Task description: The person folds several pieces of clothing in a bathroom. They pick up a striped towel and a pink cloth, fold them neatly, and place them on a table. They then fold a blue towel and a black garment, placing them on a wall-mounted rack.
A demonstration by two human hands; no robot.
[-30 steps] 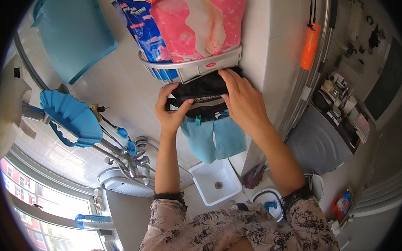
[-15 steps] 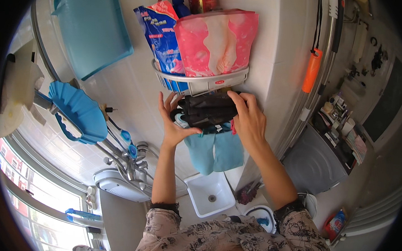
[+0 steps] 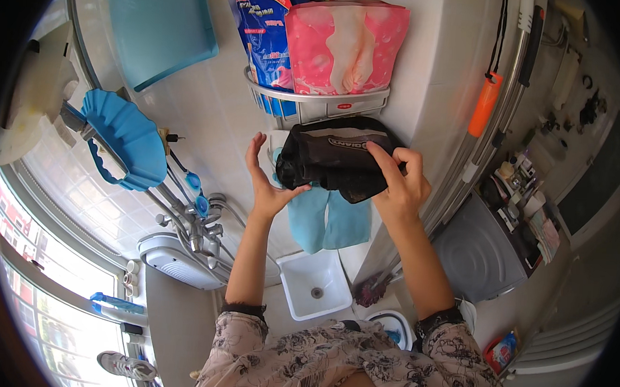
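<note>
A black, floppy mesh-like pouch (image 3: 339,153) with a paler brown band hangs between my hands, below a metal wire shelf. My right hand (image 3: 404,187) grips its right end, the index finger lying over the front. At the other end, my left hand (image 3: 265,184) has its fingers stretched upward and apart from the pouch, while the thumb reaches its lower edge. Behind and below the pouch hangs a light blue piece with two flaps (image 3: 309,218); its upper part is hidden.
The wire shelf (image 3: 314,97) holds a pink bag (image 3: 347,50) and a blue bag (image 3: 261,46). On the left are a blue basin (image 3: 158,35), a blue shower cap (image 3: 125,140) and shower taps (image 3: 197,233). A white square basin (image 3: 313,290) sits below; poles (image 3: 491,153) stand right.
The black pouch has turned and spread, showing its broad banded face. My right hand has shifted slightly right with it, and the left fingers have come away from its end.
</note>
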